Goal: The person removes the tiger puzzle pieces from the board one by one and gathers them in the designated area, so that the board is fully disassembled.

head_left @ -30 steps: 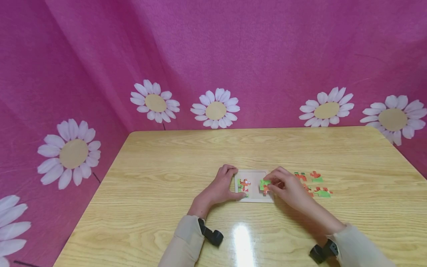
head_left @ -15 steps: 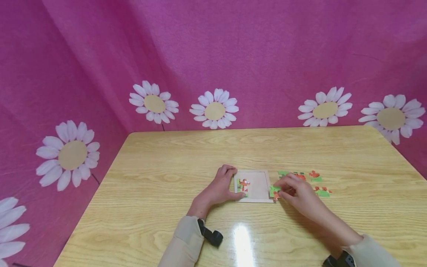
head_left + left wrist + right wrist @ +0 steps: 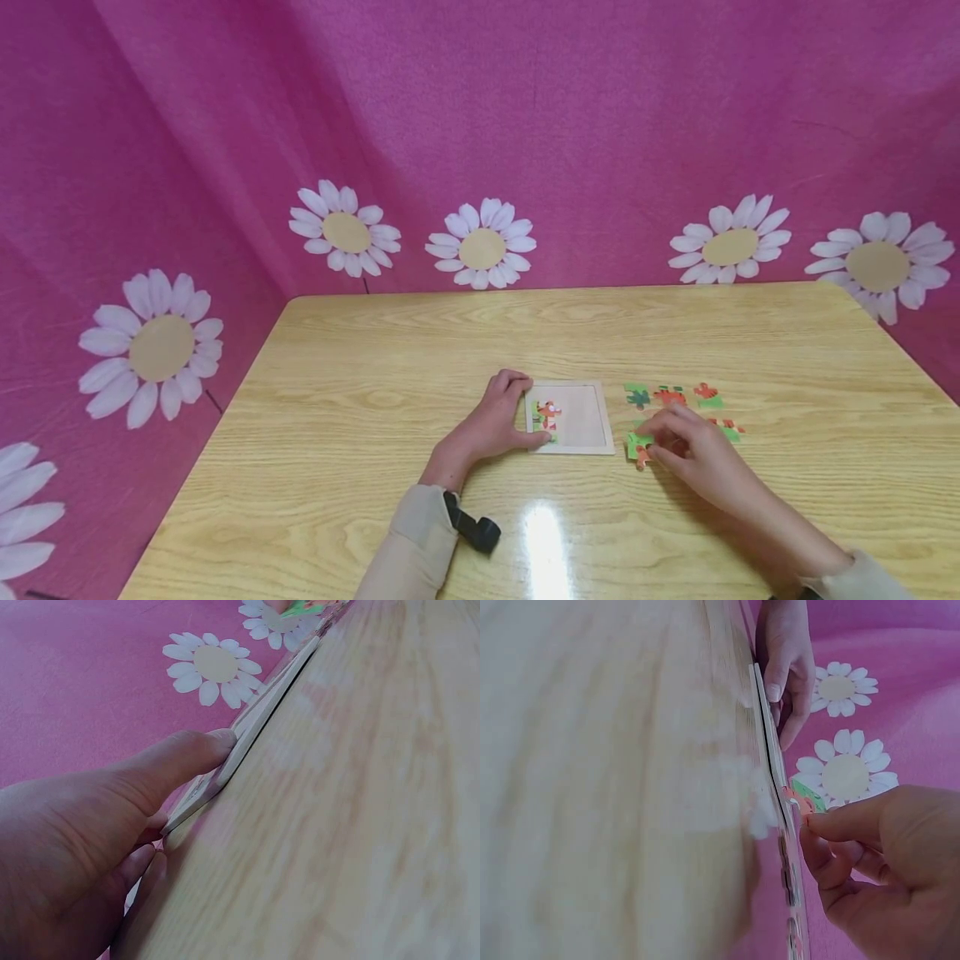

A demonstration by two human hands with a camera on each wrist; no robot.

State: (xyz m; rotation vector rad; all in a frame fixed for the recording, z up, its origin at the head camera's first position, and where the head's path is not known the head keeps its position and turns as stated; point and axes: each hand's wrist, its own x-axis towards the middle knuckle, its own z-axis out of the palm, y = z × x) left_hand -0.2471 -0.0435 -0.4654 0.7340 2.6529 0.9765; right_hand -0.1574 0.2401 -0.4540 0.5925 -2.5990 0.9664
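Observation:
My left hand [image 3: 498,419] grips the left side of a pale wooden puzzle tray [image 3: 567,450], its thumb on the near edge and its fingers at the far left corner. Inside the tray, along its left side, sit puzzle pieces [image 3: 548,410] with an orange, white and green picture. Just right of the tray, my right hand [image 3: 693,450] pinches a green and orange puzzle piece [image 3: 635,447] between thumb and fingers. In the right wrist view that puzzle piece [image 3: 808,796] is tilted up from the table, and the other fingers curl beneath the thumb.
Loose puzzle pieces [image 3: 669,395] lie on the wooden table [image 3: 375,350] right of the tray, in two rough rows; my right hand partly covers the nearer row. A pink curtain [image 3: 585,125] with daisies hangs behind the table and on its left.
My right hand has carried the pinched puzzle piece rightward, from over the tray to beside the loose pieces. My left hand has stayed on the tray.

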